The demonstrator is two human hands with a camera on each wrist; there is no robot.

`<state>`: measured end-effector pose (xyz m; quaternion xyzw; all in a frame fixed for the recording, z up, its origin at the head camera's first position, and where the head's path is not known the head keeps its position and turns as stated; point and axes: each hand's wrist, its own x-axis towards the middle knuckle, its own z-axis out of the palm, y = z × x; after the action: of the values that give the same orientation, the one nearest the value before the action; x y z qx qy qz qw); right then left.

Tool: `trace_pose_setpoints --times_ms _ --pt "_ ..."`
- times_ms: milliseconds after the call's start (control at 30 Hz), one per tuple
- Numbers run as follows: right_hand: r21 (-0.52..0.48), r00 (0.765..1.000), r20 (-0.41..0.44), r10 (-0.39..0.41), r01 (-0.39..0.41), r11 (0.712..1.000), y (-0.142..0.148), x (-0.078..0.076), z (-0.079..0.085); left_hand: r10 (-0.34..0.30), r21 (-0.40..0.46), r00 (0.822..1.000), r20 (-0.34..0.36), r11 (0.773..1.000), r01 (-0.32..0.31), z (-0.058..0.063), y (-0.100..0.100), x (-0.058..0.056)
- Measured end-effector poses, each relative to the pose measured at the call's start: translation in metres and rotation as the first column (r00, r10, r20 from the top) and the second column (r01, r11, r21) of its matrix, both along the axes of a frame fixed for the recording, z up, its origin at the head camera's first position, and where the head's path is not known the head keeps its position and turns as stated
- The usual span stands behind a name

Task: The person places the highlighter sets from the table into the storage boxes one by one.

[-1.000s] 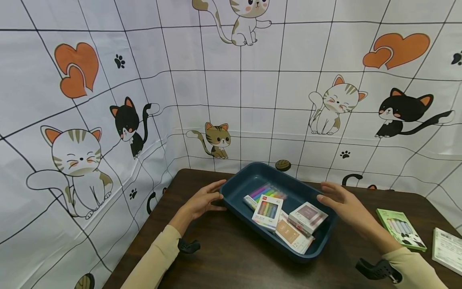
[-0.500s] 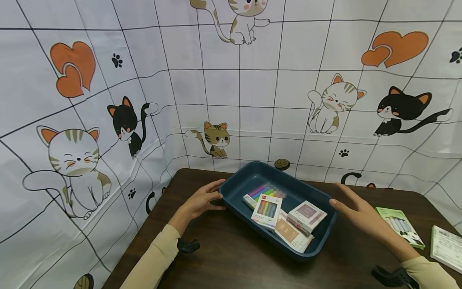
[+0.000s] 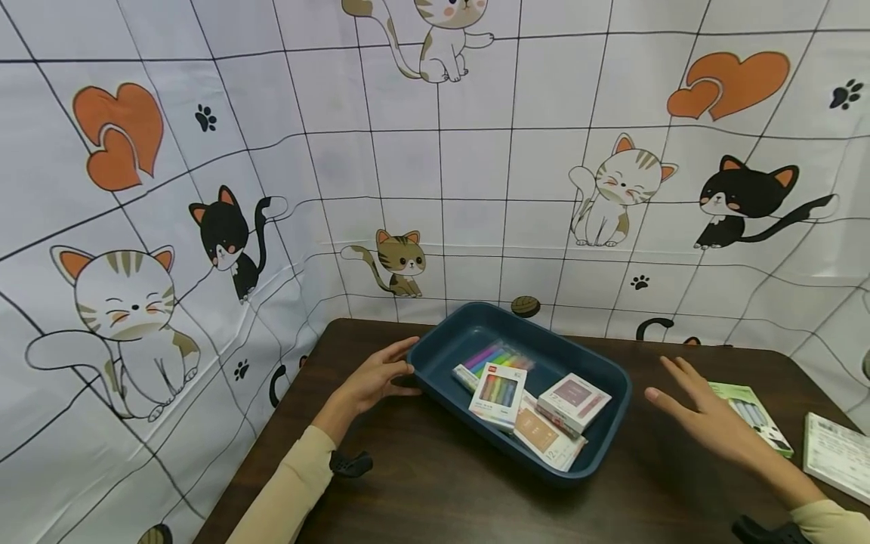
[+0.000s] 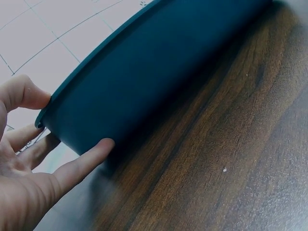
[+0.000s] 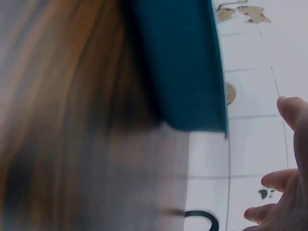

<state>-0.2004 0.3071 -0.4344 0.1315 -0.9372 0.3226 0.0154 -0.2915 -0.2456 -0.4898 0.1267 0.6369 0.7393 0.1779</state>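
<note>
A dark blue plastic bin [image 3: 516, 313] stands on the wooden table with several small packages in it. Among them are a white box of coloured sticks [image 3: 498, 397], a pack of colourful pens [image 3: 499, 355], a white box with a mauve panel [image 3: 574, 400] and a flat box with a tan panel [image 3: 537, 431]. My left hand [image 3: 374, 381] holds the bin's left corner; the left wrist view shows one bent finger at the rim and a straighter finger [image 4: 91, 161] against the wall. Fingers spread, my right hand [image 3: 710, 412] hovers right of the bin, holding nothing.
Partly behind the right forearm lies a green box with pale sticks pictured on it [image 3: 754, 412]. A white printed package [image 3: 839, 457] sits farther right. A white sheet with cat drawings [image 3: 476, 174] hangs behind the table [image 3: 435, 483].
My right hand has left the bin's right end and moved right, toward the green box. The left hand keeps its place at the bin's corner. The view has shifted slightly.
</note>
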Motion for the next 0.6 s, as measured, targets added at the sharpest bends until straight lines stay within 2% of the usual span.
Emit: trace_pose_setpoints --times_ms 333,600 --pt "-0.002 0.998 0.051 -0.037 0.037 0.999 0.038 0.014 -0.017 0.005 -0.004 1.0 -0.007 1.0 -0.005 0.001 -0.001 -0.003" --pt "0.012 0.999 -0.004 -0.054 0.054 0.998 0.055 0.023 -0.02 -0.006 -0.001 1.0 -0.005 1.0 0.006 0.0 -0.001 -0.001"
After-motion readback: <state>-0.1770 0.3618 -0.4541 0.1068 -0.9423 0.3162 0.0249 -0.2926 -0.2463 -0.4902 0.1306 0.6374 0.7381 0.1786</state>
